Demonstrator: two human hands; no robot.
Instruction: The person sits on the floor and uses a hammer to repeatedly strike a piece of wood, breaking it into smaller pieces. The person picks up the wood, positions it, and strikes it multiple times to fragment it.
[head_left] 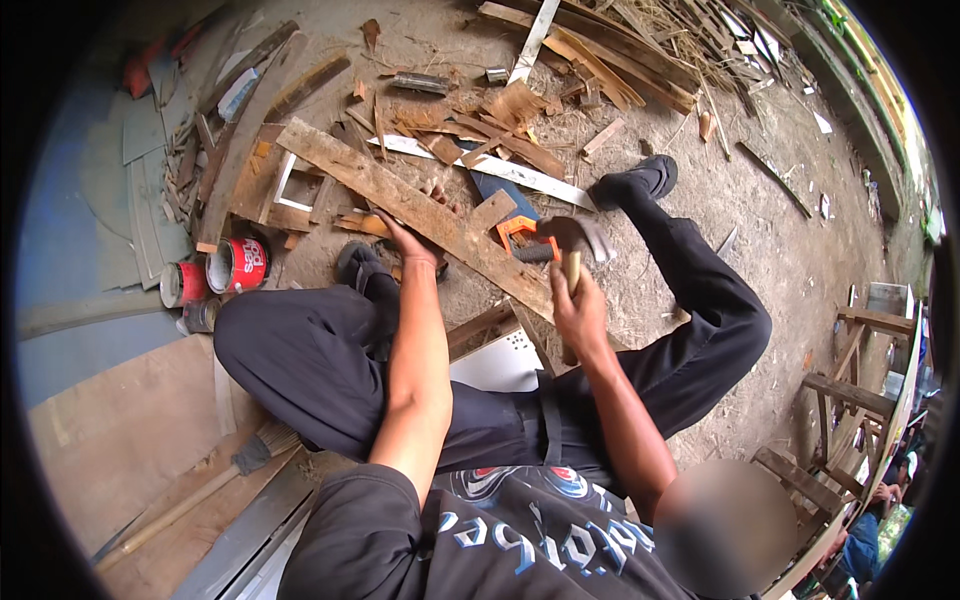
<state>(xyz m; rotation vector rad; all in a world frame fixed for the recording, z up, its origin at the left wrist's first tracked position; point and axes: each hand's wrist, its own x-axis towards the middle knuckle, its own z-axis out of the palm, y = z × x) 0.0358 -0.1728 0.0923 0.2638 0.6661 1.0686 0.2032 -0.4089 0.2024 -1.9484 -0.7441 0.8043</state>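
Observation:
A long, worn wooden plank (pixel 370 185) lies slantwise across the space between my legs, running from upper left to lower right. My left hand (pixel 412 240) grips its near edge, with fingertips showing over the far side. My right hand (pixel 580 305) is closed round the pale wooden handle of a hammer (pixel 590 240), whose dark, blurred head is raised near the plank's lower right end. A short wood piece (pixel 493 210) sits against the plank's far edge. Just beyond lies a handsaw with an orange handle (pixel 518 232), partly covered by the plank and scraps.
Broken boards and a white strip (pixel 500 172) litter the ground ahead. Two red cans (pixel 238 265) stand at the left beside stacked boards. A perforated white panel (pixel 505 362) lies between my legs. At the right is a wooden frame (pixel 850 390); a lumber pile (pixel 610 50) lies at the back.

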